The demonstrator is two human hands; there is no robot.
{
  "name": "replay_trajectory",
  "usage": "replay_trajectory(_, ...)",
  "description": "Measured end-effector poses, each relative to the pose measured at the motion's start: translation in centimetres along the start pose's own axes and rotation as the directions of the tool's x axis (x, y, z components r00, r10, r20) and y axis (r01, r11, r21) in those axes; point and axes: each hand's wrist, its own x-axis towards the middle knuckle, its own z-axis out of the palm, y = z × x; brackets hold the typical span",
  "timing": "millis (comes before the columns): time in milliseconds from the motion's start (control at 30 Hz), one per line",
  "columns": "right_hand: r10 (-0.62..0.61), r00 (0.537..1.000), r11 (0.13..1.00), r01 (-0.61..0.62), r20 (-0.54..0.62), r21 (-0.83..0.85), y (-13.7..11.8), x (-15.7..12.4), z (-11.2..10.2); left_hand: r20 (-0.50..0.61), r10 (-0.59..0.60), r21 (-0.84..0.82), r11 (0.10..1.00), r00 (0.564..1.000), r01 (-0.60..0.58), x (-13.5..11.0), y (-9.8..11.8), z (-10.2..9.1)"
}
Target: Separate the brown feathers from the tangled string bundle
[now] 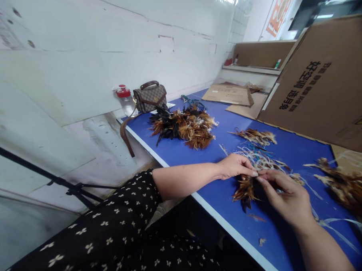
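Observation:
My left hand [238,166] is closed in a pinch at the top of a small bunch of brown and black feathers [244,190], whose tips hang down toward me. My right hand [288,196] meets it there, thumb and forefinger pressed together at the bunch's bound end. Whatever fine piece sits between the right fingertips is too small to make out. Just behind both hands lies a tangle of white and blue ties [259,157]. A single loose feather [257,218] and a pale scrap [262,242] rest on the blue tabletop [220,193] nearer me.
A large feather heap [187,126] lies at the far left, by a handbag [151,96] and a red-capped bottle [125,99]. Smaller feather piles [255,136] are behind my hands and at right [343,182]. A cardboard panel [324,82] stands at the back right.

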Motion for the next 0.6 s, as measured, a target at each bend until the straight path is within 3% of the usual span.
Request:
replay_trajectory(100, 0.019, 0.999, 0.999, -0.020, 0.032, 0.027, 0.4, -0.2, -0.2, 0.006, 0.031, 0.015, 0.999, 1.000, -0.031, 0.1, -0.1, -0.2)
replay_trajectory(333, 0.204, 0.977, 0.974, -0.209, 0.065, 0.088, 2.3, -1.0, 0.6, 0.127, 0.032, 0.057, 0.998, 0.991, -0.039, 0.1, -0.7, -0.6)
replay_trajectory(600, 0.303, 0.943, 0.923, -0.326, 0.137, 0.204, 3.4, -1.0, 1.0, 0.164, 0.158, 0.140, 0.973, 0.974, -0.181, 0.4, -1.3, -1.0)
